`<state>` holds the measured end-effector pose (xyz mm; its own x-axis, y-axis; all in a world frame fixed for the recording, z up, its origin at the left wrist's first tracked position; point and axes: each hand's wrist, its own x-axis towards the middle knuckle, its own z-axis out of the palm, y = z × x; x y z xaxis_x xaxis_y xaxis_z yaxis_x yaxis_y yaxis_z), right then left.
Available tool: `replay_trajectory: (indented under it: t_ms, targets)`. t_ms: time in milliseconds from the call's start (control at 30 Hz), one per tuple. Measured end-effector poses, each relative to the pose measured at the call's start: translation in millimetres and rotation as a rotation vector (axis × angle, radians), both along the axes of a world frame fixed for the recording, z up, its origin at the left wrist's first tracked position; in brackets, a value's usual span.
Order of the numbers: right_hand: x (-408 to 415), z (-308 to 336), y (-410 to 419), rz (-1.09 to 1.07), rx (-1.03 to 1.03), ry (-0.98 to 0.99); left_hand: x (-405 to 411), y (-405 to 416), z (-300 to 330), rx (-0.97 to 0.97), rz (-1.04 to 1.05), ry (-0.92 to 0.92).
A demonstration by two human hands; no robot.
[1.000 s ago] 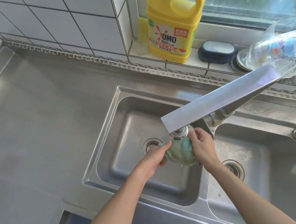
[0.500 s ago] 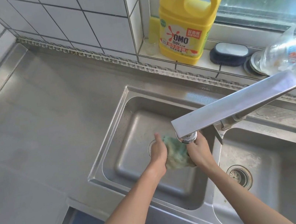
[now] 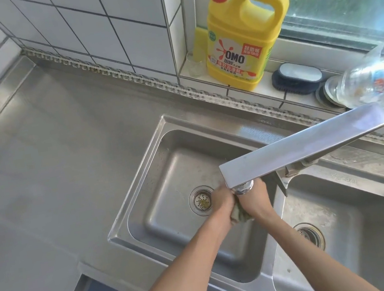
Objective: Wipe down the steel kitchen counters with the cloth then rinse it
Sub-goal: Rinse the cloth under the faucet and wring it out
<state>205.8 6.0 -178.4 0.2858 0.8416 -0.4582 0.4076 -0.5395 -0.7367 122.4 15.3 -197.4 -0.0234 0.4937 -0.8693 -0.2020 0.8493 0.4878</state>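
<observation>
**Hands wring the cloth under the tap**

The left hand (image 3: 220, 202) and right hand (image 3: 253, 199) are pressed together, fingers curled tight around the greenish cloth (image 3: 241, 214) (mostly hidden between them). It sits just below the tap (image 3: 304, 146), over the left basin of the sink (image 3: 164, 169). The steel bench (image 3: 49, 155) lies to the left.

Steel counter (image 3: 47, 173) left of sink: open, flat, nothing standing on it. Left basin (image 3: 164, 165) mostly open around drain (image 3: 202, 202). Tap spout (image 3: 300, 151) crosses low over basin, directly above both hands; blocks straight lift. Windowsill crowded: detergent jug (image 3: 245, 43), brush (image 3: 298, 78), tilted clear bottle (image 3: 374, 81).
</observation>
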Motion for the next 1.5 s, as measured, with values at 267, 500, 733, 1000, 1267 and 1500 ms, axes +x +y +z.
replay_trajectory:
  t_ms: [267, 500, 733, 1000, 1267, 1500]
  targets:
    - [-13, 4, 4, 0.108, -0.072, 0.093, -9, 13, 4, -0.003, 0.036, -0.031]
    - [-19, 19, -8, 0.039, -0.044, 0.065, -20, 15, -7, 0.061, 0.042, -0.009]
    - [-2, 15, 5, -0.013, 0.020, 0.018, -6, 5, 1, 0.094, -0.071, 0.058]
    - [1, 18, 14, 0.021, 0.032, -0.006, 2, 3, 6, 0.047, 0.012, 0.005]
    - [-4, 16, 14, -0.004, 0.029, 0.042, -3, 5, 10, 0.082, -0.024, 0.057]
    - [-20, 18, -7, 0.064, -0.057, 0.019, -17, 7, 7, 0.112, 0.070, 0.103]
